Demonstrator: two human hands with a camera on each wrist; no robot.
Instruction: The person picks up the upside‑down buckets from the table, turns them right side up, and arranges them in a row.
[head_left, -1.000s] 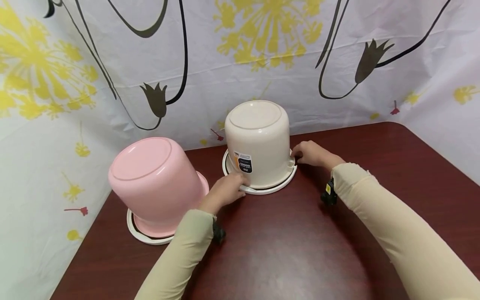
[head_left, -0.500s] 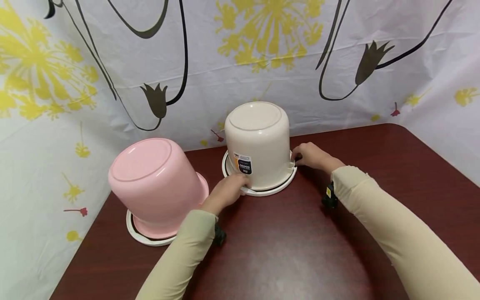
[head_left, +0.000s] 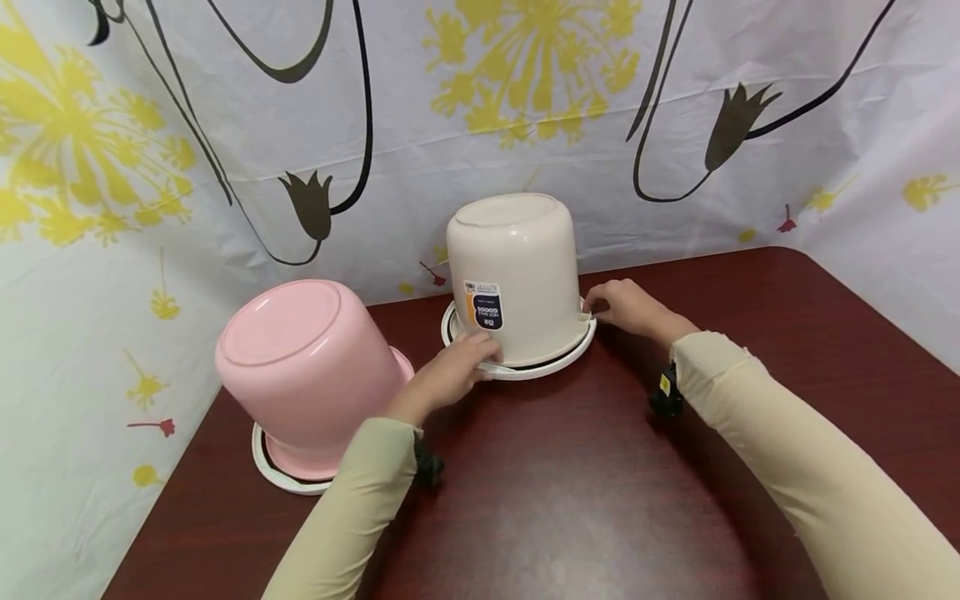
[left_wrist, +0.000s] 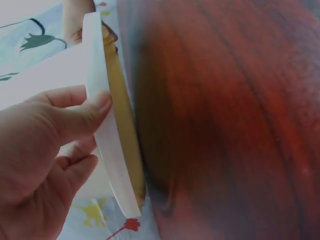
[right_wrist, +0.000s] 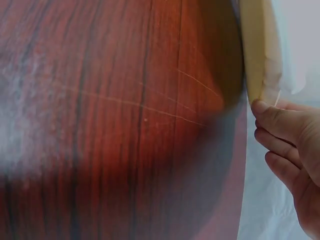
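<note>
An upside-down cream bucket (head_left: 525, 258) stands at the back of the table, its base tipped slightly toward the wall. A white band-like handle (head_left: 551, 367) runs around its rim. At the front left, my left hand (head_left: 453, 367) pinches the rim and handle, thumb on the white band (left_wrist: 117, 165) and fingers behind it in the left wrist view. On the right side, my right hand (head_left: 630, 308) grips the rim (right_wrist: 252, 55) between thumb and fingers beside the handle's joint. The inside of the bucket is hidden.
A pink bucket (head_left: 315, 383), also upside down with a white handle (head_left: 279, 477) around its rim, stands to the left, close to my left forearm. A patterned curtain (head_left: 420, 167) hangs behind and beside the dark red table (head_left: 585, 492).
The cream bucket's front edge has risen a little and its base has tipped back toward the curtain, with both hands still holding the rim. The pink bucket stays put.
</note>
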